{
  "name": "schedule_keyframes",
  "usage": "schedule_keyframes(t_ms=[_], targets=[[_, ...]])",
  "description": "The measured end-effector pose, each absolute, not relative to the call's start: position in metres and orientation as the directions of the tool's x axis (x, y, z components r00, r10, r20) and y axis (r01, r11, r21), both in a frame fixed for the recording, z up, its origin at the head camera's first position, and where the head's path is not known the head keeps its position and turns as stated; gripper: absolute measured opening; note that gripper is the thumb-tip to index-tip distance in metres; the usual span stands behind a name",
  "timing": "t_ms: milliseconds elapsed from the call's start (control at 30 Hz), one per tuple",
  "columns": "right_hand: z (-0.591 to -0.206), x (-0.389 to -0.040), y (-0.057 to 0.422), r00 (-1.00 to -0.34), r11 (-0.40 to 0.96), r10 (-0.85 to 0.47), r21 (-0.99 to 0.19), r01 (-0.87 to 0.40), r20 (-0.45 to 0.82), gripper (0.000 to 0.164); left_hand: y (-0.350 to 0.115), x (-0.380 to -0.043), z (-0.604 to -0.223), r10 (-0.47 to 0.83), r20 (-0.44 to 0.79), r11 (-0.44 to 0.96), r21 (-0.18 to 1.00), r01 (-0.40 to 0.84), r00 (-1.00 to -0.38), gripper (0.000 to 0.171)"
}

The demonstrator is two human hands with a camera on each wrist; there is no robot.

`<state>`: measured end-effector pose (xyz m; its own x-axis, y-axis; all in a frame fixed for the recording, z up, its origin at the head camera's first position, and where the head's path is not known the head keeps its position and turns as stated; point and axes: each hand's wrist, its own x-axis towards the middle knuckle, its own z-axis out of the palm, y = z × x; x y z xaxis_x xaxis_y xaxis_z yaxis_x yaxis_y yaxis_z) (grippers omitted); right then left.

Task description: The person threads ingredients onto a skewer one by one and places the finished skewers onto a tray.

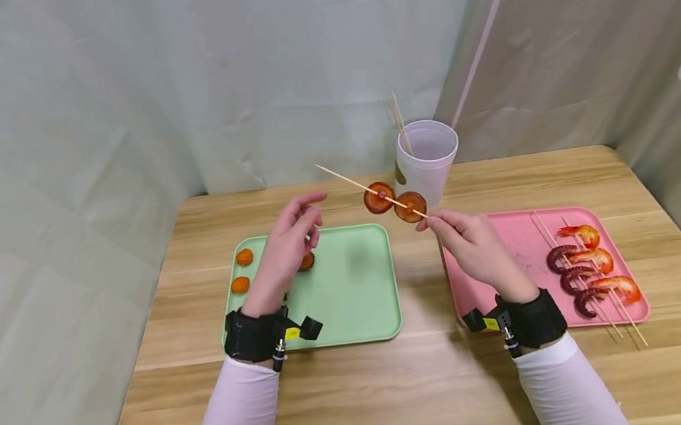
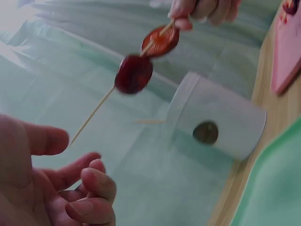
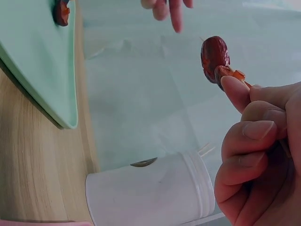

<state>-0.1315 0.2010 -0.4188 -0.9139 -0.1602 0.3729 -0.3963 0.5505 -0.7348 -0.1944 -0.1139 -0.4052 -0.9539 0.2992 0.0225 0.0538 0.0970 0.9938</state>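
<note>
My right hand pinches the lower end of a thin wooden skewer. Threaded on it are two round, glossy reddish-brown food pieces, one close to the pinching fingers. The skewer slants up to the left, its bare tip toward my left hand. That hand hovers over the green tray, thumb and fingers apart and loosely bent, holding nothing. In the left wrist view the skewer tip appears close to the thumb; I cannot tell whether they touch. Another brown round piece lies on the green tray, partly hidden by the left hand.
Two orange balls lie at the green tray's left side. Behind the raised skewer stands a white cup with wooden skewers. To the right, a pink tray holds skewered shrimp and octopus tentacles. Curtains hang behind the table.
</note>
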Motion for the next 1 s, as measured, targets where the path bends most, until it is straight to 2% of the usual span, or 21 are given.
schedule_keyframes(t_ms=[233,567,767,1000], targets=[[-0.418,-0.129,0.205,-0.921,0.549,-0.146,-0.745,-0.379,0.360,0.023,-0.136,-0.202,-0.411,0.337,0.007,0.354,0.925,0.134,-0.941,0.036],[-0.416,-0.126,0.210,-0.932,0.574,-0.141,-0.740,-0.352,0.333,0.025,-0.157,-0.210,-0.433,0.390,0.052,0.568,0.772,0.284,-0.919,0.033],[-0.416,-0.123,0.209,-0.933,0.576,-0.143,-0.739,-0.350,0.330,0.025,-0.160,-0.214,-0.451,0.417,-0.059,0.708,0.647,0.283,-0.907,0.036],[-0.414,-0.122,0.208,-0.928,0.570,-0.150,-0.738,-0.362,0.340,0.024,-0.157,-0.215,-0.459,0.410,-0.136,0.777,0.569,0.268,-0.902,0.038]])
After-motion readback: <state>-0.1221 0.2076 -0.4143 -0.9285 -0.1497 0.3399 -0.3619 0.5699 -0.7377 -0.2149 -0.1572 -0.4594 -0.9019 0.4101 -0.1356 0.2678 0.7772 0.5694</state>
